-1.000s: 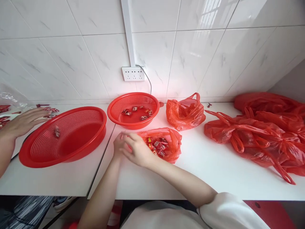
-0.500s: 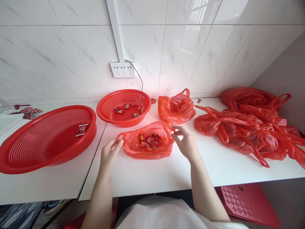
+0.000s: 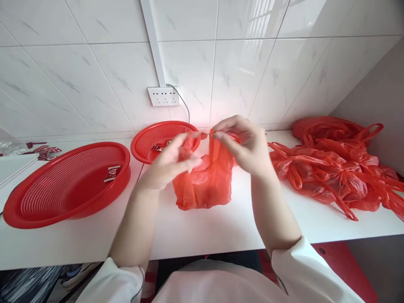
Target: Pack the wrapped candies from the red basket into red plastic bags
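Evidently both hands are busy with one red plastic bag (image 3: 205, 189), which sits upright on the white table (image 3: 202, 237) right in front of the person. The left hand (image 3: 167, 166) has a bunched handle between its thumb and fingers, the grip slightly blurred; the right hand (image 3: 244, 145) pinches the other handle, fingertips pressed together on the plastic. Both handles are drawn up and towards each other, probably because such thin film would slump if let go, while the base rests on the table so that the wrists need not bear its weight. What lies inside cannot be made out through the front wall. Just behind the left hand is a small basket (image 3: 142, 145) with a few wrapped sweets (image 3: 157, 147) in it, within easy reach, which may be why it is there. To the left, the large basket (image 3: 41, 202) holds a single wrapped bar (image 3: 111, 173); its wide, sloping sides would seem to make picking simple. Over on the right lies a heap of red bags (image 3: 347, 181), perhaps put well aside to leave elbow room around the hands.
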The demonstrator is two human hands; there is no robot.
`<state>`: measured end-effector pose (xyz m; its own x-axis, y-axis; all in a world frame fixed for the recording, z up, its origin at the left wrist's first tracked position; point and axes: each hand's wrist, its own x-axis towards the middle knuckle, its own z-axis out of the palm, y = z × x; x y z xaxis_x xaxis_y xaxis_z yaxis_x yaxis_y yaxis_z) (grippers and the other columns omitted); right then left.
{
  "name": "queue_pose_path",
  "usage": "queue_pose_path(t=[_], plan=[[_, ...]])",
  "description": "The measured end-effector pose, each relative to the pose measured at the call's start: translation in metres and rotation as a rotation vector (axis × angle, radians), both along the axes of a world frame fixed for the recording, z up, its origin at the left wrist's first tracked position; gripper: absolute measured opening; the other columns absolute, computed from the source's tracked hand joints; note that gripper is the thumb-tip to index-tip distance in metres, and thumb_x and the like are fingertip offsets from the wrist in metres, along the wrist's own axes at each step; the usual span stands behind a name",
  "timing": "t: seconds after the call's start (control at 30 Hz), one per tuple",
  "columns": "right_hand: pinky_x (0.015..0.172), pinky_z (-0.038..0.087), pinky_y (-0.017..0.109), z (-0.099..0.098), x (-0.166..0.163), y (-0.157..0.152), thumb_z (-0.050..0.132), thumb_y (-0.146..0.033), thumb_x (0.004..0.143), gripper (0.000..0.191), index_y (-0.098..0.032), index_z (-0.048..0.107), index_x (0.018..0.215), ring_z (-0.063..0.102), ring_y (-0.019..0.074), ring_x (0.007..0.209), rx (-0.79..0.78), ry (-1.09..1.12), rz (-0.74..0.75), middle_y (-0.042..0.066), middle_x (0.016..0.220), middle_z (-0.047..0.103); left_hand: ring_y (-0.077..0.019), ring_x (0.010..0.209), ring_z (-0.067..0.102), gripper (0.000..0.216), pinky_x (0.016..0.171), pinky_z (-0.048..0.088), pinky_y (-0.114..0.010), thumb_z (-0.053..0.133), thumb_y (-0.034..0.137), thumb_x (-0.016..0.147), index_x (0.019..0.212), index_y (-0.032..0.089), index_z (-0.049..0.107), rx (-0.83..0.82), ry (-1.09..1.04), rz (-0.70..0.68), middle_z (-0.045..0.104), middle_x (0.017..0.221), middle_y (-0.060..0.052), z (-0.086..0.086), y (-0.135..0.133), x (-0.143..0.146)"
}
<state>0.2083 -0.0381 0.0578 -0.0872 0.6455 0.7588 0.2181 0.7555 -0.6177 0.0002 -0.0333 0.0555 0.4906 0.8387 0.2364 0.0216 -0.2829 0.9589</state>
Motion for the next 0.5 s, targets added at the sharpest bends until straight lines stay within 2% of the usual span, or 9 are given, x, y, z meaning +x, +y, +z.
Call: queue_pose_path(t=[0.07,0.13,0.2,0.27,0.3,0.43,0.5], plan=[[0.083,0.054,0.032,0.001,-0.013,-0.008,0.058,-0.033,0.09,0.018,-0.022,0.063,0.103,0.066,0.0152,0.089,-0.013,-0.106,0.165,0.002,0.093,0.067,-0.012,0.073,0.058,0.036,0.072,0.05,-0.029,0.068,0.03,0.081,0.115,0.024,0.06,0.009,0.071,-0.1,0.063,0.095,-0.002,-0.006,0.0,0.016],[0.084,0.054,0.032,-0.002,-0.019,-0.013,0.057,-0.032,0.091,0.022,-0.022,0.062,0.11,0.066,0.0164,0.092,0.003,-0.169,0.23,0.003,0.097,0.068,-0.0099,0.065,0.053,0.017,0.06,0.046,-0.024,0.062,0.034,0.086,0.096,0.02,0.063,-0.014,0.065,-0.135,0.059,0.082,-0.001,-0.012,-0.001,0.025],[0.089,0.052,0.035,-0.008,-0.017,-0.014,0.052,-0.03,0.093,0.022,-0.023,0.061,0.112,0.063,0.0183,0.101,0.031,-0.164,0.151,0.004,0.105,0.067,-0.0059,0.049,0.04,0.021,0.045,0.034,-0.02,0.056,0.039,0.089,0.082,0.019,0.06,-0.104,0.008,-0.103,0.046,0.063,0.003,-0.017,-0.001,0.026],[0.096,0.049,0.038,-0.017,-0.012,-0.013,0.049,-0.026,0.094,0.023,-0.024,0.061,0.113,0.059,0.0194,0.111,0.014,-0.13,0.051,0.005,0.114,0.064,-0.0041,0.041,0.027,0.026,0.039,0.023,-0.019,0.053,0.043,0.09,0.08,0.02,0.059,-0.181,-0.045,-0.042,0.033,0.055,0.006,-0.02,-0.001,0.023],[0.097,0.049,0.039,-0.022,-0.009,-0.012,0.049,-0.024,0.094,0.024,-0.024,0.061,0.114,0.059,0.0192,0.112,-0.018,-0.123,0.047,0.005,0.115,0.064,-0.004,0.04,0.025,0.028,0.038,0.021,-0.019,0.052,0.044,0.091,0.08,0.02,0.059,-0.188,-0.062,-0.02,0.031,0.054,0.006,-0.021,-0.001,0.022],[0.09,0.052,0.035,-0.042,-0.008,-0.009,0.055,-0.021,0.089,0.023,-0.021,0.06,0.112,0.064,0.0155,0.095,-0.16,-0.083,0.158,0.003,0.099,0.066,-0.0041,0.039,0.027,0.036,0.037,0.024,-0.018,0.047,0.048,0.092,0.079,0.018,0.062,-0.142,-0.082,0.003,0.037,0.053,0.005,-0.023,-0.002,0.025],[0.085,0.053,0.033,-0.049,-0.011,-0.008,0.057,-0.023,0.088,0.015,-0.019,0.062,0.102,0.064,0.0146,0.086,-0.179,-0.017,0.111,0.003,0.09,0.066,-0.0031,0.038,0.028,0.035,0.036,0.025,-0.017,0.048,0.048,0.091,0.08,0.018,0.061,-0.16,-0.11,0.019,0.044,0.056,0.004,-0.024,-0.003,0.027]])
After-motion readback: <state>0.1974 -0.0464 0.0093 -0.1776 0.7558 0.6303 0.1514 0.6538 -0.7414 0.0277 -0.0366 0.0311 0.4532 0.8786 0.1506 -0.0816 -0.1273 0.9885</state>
